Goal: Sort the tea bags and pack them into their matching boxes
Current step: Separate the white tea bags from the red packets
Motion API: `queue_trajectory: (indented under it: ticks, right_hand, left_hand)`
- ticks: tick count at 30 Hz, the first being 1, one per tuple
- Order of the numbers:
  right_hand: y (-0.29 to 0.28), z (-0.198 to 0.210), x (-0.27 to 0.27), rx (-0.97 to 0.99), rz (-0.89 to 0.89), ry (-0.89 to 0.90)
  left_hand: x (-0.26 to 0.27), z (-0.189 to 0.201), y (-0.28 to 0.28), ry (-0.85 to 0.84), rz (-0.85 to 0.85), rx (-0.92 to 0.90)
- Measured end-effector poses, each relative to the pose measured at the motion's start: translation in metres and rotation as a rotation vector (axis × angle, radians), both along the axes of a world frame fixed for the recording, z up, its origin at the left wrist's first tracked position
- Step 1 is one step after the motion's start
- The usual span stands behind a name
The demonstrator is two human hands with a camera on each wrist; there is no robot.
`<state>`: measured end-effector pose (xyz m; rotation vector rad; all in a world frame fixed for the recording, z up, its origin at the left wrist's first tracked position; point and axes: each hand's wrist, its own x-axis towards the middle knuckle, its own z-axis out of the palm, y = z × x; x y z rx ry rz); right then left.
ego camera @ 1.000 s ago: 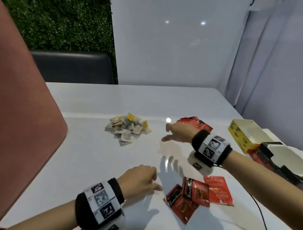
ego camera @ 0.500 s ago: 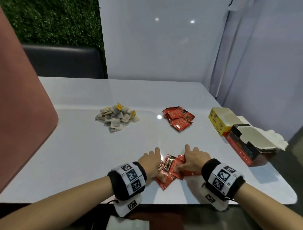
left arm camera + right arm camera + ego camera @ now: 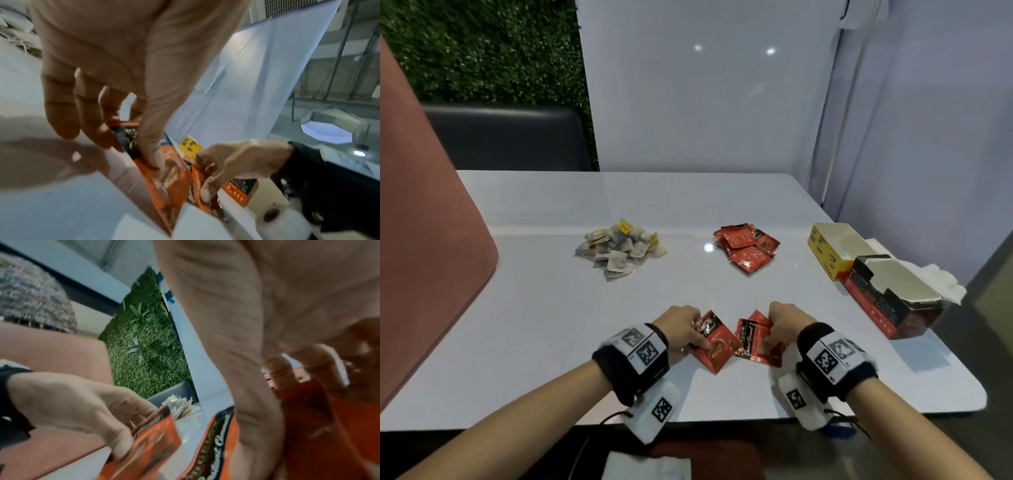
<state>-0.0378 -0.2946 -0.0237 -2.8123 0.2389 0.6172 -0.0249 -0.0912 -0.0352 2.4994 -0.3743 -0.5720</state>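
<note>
Near the table's front edge my left hand (image 3: 686, 329) grips a red foil tea sachet (image 3: 714, 347), thumb on top, as the left wrist view shows (image 3: 162, 177). My right hand (image 3: 779, 325) pinches another small bunch of red sachets (image 3: 751, 341) just to its right; they fill the right wrist view (image 3: 216, 439). Farther back lie a pile of white paper tea bags with yellow tags (image 3: 619, 248) and a pile of red sachets (image 3: 746, 248). At the right stand an open yellow box (image 3: 825, 253) and an open red-and-black box (image 3: 876, 301).
A white table (image 3: 551, 325) carries everything. A pink seat back (image 3: 424, 240) rises at the left and a dark bench (image 3: 506, 140) sits behind. White crumpled paper (image 3: 945, 281) lies behind the boxes. A glass partition stands at the right.
Both hands came back to the front edge and closed on the red sachets there, then pulled them apart into two bunches. The head view has tilted and stepped back.
</note>
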Motion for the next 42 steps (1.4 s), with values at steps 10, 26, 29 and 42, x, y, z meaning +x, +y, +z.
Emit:
queue_trajectory:
  ticks: [10, 26, 29, 42]
  right_hand:
    - [0.013, 0.007, -0.013, 0.873, -0.002, -0.061]
    - [0.039, 0.019, 0.031, 1.091, -0.072, -0.288]
    - [0.044, 0.015, 0.053, 1.108, -0.092, -0.320]
    - [-0.031, 0.005, 0.237, 0.654, -0.329, -0.499]
  left_hand:
    - [0.006, 0.028, 0.016, 0.237, 0.055, -0.470]
    - [0.050, 0.031, 0.005, 0.143, 0.158, -0.551]
    - [0.055, 0.035, 0.012, 0.122, 0.192, -0.574]
    - [0.073, 0.034, 0.142, -0.043, 0.275, -0.318]
